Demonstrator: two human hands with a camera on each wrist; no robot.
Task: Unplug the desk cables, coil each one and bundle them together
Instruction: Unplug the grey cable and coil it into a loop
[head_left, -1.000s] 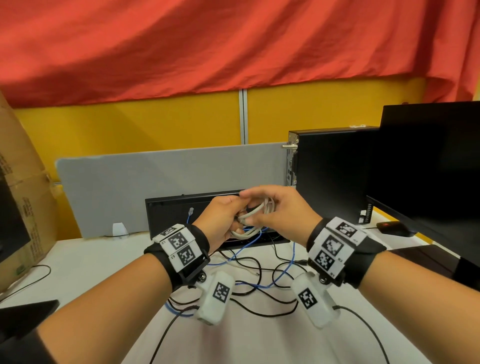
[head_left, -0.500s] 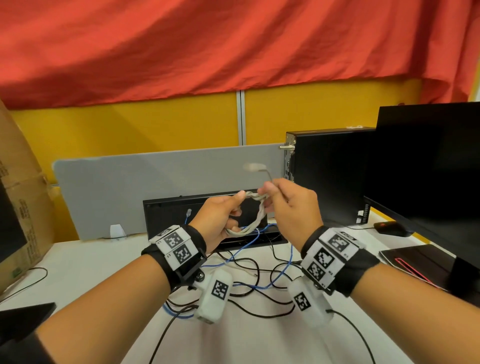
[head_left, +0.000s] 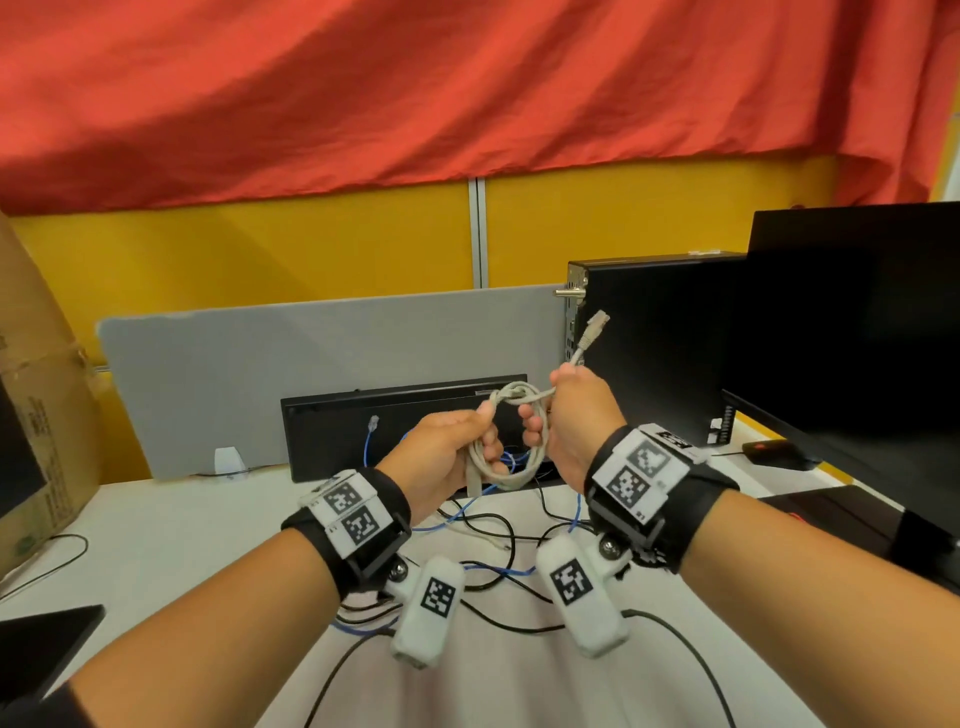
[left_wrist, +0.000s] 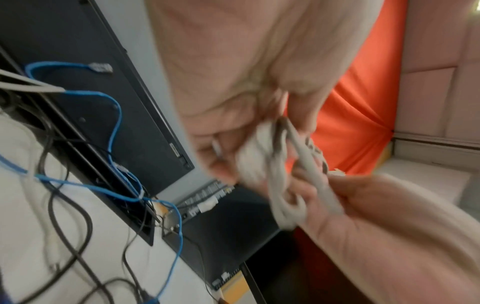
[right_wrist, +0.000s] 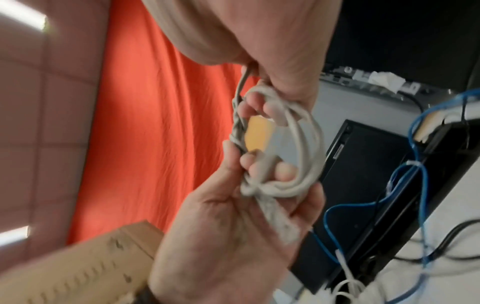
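The left hand (head_left: 441, 457) grips the grey cable (head_left: 511, 452) as a small coil, its fingers curled through the loops so the turns cannot spring apart. The coil hangs just below and in front of this hand, clear of the desk (head_left: 166, 525).

The right hand (head_left: 576, 415) is clenched on the free tail of the same cable, close beside the left. The tail leaves the top of the fist and ends in the plug (head_left: 592, 332), which stands above the knuckles. Between the two hands the tail crosses the top of the coil as a wrap (head_left: 514, 395); the opposed grips serve to draw that wrap tight, which would lock the coil. A lower finger of the right hand is hooked inside the loops, apparently to hold them open for the tail. The right wrist view shows twisted turns along one side of the coil (right_wrist: 239, 127); blur hides their count.

Below both wrists, the blue cable (head_left: 524, 460) and black cables (head_left: 498, 618) lie loose and uncoiled on the desk. One blue plug (head_left: 373, 423) sticks up beyond the left hand, against the black unit (head_left: 332, 436). Judgement: one cable is near secured; the rest await coiling, and bundling has not begun.

Risk: releasing the tail before it is tucked would let the wrap unwind.
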